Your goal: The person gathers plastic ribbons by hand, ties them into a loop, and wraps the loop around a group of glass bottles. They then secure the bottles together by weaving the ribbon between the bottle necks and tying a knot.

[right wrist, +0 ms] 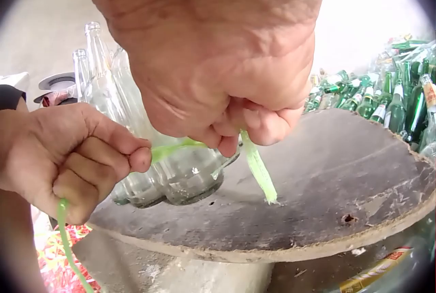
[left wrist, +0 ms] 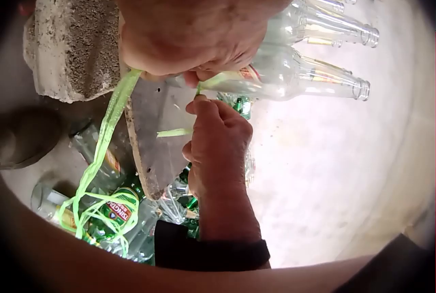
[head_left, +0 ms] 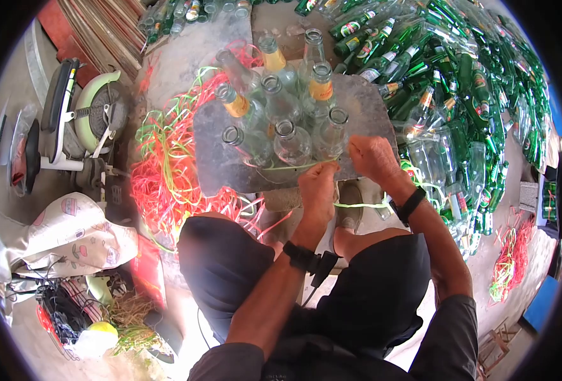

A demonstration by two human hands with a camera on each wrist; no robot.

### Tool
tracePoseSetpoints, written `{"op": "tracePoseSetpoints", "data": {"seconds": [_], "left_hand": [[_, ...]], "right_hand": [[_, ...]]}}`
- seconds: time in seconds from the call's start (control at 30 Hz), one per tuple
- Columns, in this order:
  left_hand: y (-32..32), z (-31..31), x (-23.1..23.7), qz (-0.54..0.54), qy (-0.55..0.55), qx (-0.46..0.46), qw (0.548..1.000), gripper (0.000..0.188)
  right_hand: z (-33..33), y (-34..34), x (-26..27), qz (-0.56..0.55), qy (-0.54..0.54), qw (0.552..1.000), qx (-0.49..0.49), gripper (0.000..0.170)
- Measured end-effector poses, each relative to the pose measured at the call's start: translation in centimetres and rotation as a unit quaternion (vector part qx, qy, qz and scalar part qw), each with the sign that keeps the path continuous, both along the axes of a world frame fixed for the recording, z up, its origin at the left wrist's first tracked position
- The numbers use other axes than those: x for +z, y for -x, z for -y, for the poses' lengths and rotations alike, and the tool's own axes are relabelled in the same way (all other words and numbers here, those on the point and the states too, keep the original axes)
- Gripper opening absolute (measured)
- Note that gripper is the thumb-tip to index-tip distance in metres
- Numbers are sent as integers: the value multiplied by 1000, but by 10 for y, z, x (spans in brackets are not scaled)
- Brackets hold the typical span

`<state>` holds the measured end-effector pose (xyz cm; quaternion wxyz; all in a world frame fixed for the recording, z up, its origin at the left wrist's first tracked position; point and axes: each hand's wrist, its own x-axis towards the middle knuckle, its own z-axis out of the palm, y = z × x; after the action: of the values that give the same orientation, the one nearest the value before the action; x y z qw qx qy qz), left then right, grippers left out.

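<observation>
A cluster of several clear glass bottles [head_left: 285, 141] stands upright on a dark board [head_left: 214, 171], some with yellow neck labels. A light green plastic strap [head_left: 287, 167] runs along the low front of the cluster. At the board's near edge my left hand [head_left: 319, 189] grips the strap, and its long tail [left wrist: 109, 126] hangs down from the fist. Just to the right, my right hand [head_left: 373, 155] pinches the strap near its short loose end [right wrist: 260, 174]. A taut stretch of strap [right wrist: 174, 150] spans the two hands in the right wrist view.
Green bottles [head_left: 465, 82] are heaped at the right and back right. Red and green straps [head_left: 173, 171] lie tangled on the floor left of the board. A rough block [left wrist: 75, 34] sits below the board. Farther left stands a wheeled machine [head_left: 90, 114].
</observation>
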<state>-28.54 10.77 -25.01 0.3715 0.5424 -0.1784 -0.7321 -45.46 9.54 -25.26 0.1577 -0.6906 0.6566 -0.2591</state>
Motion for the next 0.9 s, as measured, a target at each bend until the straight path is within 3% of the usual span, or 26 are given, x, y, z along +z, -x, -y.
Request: {"op": "tracePoseSetpoints", "data": {"seconds": [0.23, 0.3, 0.37, 0.57, 0.7, 0.77, 0.9], "left_hand": [[0, -2, 5, 21, -10, -4, 1000, 12], [-4, -3, 3, -24, 13, -36, 999, 14], [-3, -4, 3, 7, 17, -55, 998, 16], [7, -5, 7, 66, 55, -115, 990, 18], [11, -7, -4, 61, 63, -128, 988, 21], [16, -10, -11, 52, 69, -106, 991, 22], [14, -12, -11, 81, 84, -99, 988, 24]], "right_hand": [[-8, -5, -16, 17, -38, 998, -56, 21], [-12, -2, -13, 34, -39, 997, -64, 22], [-17, 3, 0, 238, -261, 933, -70, 25], [-38, -9, 16, 360, -308, 881, -9, 28], [-44, -7, 20, 360, -334, 871, 1, 29], [-39, 1, 32, 279, -438, 855, 2, 30], [-31, 11, 20, 322, -324, 887, -61, 28]]}}
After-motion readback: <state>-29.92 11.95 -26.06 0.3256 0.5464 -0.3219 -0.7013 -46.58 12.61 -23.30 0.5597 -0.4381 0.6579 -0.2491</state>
